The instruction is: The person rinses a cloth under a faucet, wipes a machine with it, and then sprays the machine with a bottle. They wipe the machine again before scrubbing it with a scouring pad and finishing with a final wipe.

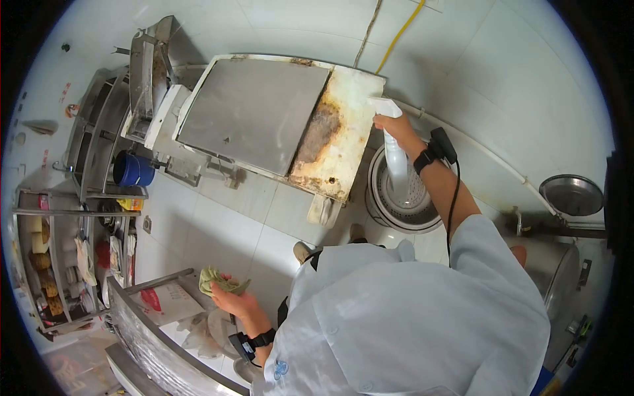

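A white spray bottle [396,158] hangs from my right hand [394,125], whose fingers wrap round its neck near the trigger. Its nozzle points left, towards the rusty, stained right end of a white machine [353,112] with a flat grey metal top [254,112]. Under the bottle stands a round metal pot with a perforated insert [413,212]. Low on the left, my left hand [232,302] is closed on a crumpled green cloth [221,282], apart from the machine.
Metal shelves with goods [59,264] and a blue bucket [134,169] stand at the left. A metal-edged rack [158,343] lies near my left arm. A round metal lid [571,195] and a pipe [475,148] are at the right. Cables run up the wall.
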Demonstrator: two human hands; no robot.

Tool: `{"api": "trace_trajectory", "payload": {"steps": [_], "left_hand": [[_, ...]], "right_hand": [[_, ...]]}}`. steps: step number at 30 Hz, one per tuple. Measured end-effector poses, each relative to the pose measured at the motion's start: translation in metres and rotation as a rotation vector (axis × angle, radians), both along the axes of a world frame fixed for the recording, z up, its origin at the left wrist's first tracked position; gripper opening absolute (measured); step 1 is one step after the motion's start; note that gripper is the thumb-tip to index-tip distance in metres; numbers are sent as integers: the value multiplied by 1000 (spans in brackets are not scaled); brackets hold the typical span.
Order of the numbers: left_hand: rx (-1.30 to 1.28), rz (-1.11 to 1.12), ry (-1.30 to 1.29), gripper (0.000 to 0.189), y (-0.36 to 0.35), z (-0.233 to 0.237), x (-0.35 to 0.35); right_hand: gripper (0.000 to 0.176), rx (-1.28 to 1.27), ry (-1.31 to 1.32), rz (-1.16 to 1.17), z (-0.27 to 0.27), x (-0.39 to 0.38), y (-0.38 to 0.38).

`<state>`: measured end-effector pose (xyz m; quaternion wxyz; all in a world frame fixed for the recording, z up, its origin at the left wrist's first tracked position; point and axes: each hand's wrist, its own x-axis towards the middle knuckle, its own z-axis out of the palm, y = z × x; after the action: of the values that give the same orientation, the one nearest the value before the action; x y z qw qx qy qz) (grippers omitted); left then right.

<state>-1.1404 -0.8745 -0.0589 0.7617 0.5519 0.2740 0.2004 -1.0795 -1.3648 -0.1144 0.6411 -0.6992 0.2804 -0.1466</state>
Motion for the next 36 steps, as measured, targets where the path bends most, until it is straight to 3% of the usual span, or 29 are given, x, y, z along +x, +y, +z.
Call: {"api": "trace_trajectory", "payload": {"steps": [5,8,11,14,17,20,27,29,30,35,36], "left_hand": [[-4,20,-49,22,3,-2,-7],[-20,32,-53,23,5,-1,-12],[-11,33,-35,22,6,0,-15],[-7,31,-38,21,4,2,-17],[19,46,-49,22,5,0,-18],[16,64,-45,22,5,0,-18],[23,43,-49,22,4,-2,-16],[21,44,-44,22,3,-3,-15],[25,32,-38,22,2,-2,-15],[31,-1,-26,21,-4,-5,-9],[36,-9,-12,21,-7,-4,-8]], "right_hand": [[16,-105,-97,42,19,29,-14],[22,-253,214,9,9,57,-38],[20,-244,79,142,12,73,-49],[17,-196,-53,127,34,76,-36],[15,-288,138,144,20,96,-58],[13,-175,92,126,68,85,-45],[17,-172,9,66,15,90,-85],[16,-316,314,-1,-2,88,-106],[16,-317,318,-5,-1,83,-105],[14,-114,-56,-8,33,37,-67],[18,-132,120,52,16,39,-86]]}}
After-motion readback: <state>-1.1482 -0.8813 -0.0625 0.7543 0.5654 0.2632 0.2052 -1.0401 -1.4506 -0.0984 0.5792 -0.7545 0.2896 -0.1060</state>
